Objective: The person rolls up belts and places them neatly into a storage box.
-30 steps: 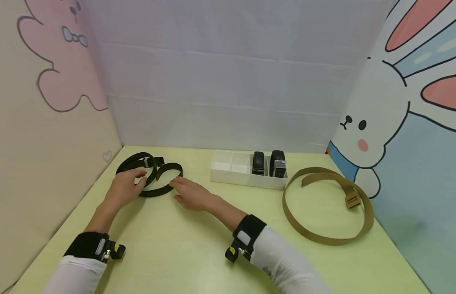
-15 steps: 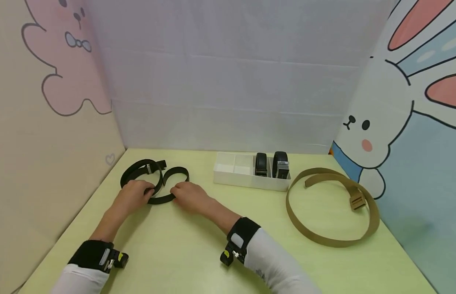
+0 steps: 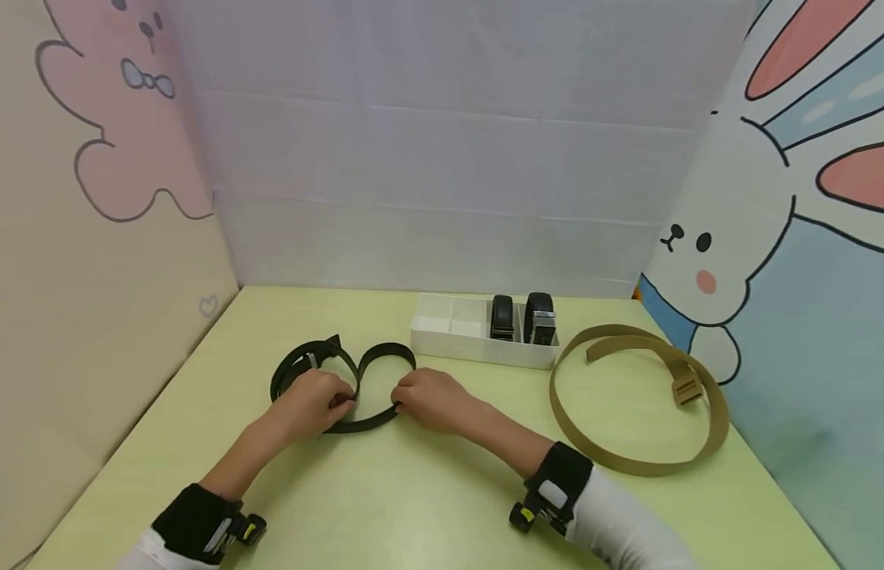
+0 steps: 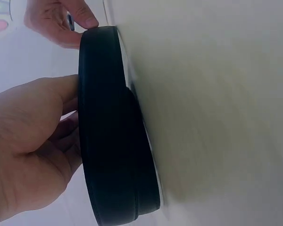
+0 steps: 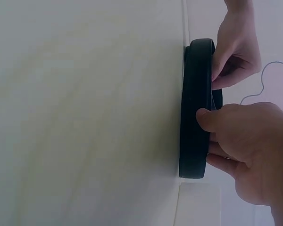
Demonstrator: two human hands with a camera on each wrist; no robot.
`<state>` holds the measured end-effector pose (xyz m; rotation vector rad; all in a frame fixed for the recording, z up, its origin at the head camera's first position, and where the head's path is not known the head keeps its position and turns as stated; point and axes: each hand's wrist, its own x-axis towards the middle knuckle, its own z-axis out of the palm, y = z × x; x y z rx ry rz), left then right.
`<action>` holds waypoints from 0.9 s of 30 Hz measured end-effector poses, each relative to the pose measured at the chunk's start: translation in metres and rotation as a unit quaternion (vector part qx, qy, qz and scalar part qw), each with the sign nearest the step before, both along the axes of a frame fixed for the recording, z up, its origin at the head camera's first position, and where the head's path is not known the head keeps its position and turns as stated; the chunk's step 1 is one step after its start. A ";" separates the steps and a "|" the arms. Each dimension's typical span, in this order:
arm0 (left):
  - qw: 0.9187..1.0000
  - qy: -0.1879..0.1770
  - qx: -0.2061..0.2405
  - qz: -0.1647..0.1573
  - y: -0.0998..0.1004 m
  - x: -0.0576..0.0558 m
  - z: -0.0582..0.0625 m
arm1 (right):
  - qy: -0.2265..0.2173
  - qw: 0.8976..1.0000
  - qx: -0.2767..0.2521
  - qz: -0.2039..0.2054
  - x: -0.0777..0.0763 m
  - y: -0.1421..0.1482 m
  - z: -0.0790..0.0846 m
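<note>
A black belt (image 3: pixel 367 423) stands on its edge on the table, laid in loose coils with its buckle end at the back left. My left hand (image 3: pixel 314 404) holds the coiled part on the left. On the right side, my right hand (image 3: pixel 436 400) pinches the outer loop between thumb and fingers. Seen from the left wrist, the belt's broad dark face (image 4: pixel 104 117) hides the fingertips of the left hand (image 4: pixel 30 146). In the right wrist view, the right thumb lies over the belt's (image 5: pixel 195 108) upper edge.
Behind and to the right stands a white divided box (image 3: pixel 478 350). Two rolled black belts, one (image 3: pixel 502 318) beside the other (image 3: pixel 539 318), sit in its right compartments. A tan webbing belt (image 3: pixel 645 469) lies in a wide loop at the right of the yellowish table (image 3: pixel 385 507).
Both hands have closed on the black belt. Together they have drawn it to the right and nearer the front of the table. The box and tan belt stay put.
</note>
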<state>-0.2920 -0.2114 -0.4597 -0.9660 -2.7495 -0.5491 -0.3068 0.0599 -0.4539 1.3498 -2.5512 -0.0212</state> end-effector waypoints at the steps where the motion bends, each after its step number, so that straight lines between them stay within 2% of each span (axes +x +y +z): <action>1: 1.000 0.002 0.002 -0.013 0.004 0.003 0.000 | 0.001 1.000 -0.001 0.006 0.004 0.007 0.001; 8: 0.995 0.014 0.025 -0.095 0.032 0.026 -0.003 | -0.007 0.999 -0.020 0.048 0.029 0.056 0.005; 13: 0.987 0.010 0.031 -0.157 0.055 0.033 -0.003 | -0.035 0.998 -0.019 0.057 0.040 0.089 0.009; 19: 0.978 -0.027 0.037 -0.203 0.084 0.033 -0.004 | -0.094 0.995 -0.009 0.024 0.047 0.126 0.016; 22: 0.974 -0.044 0.030 -0.221 0.096 0.032 -0.003 | -0.104 0.994 -0.010 0.012 0.050 0.138 0.018; 27: 0.970 -0.065 0.020 -0.232 0.104 0.019 0.009 | -0.104 0.994 -0.011 0.016 0.052 0.147 0.020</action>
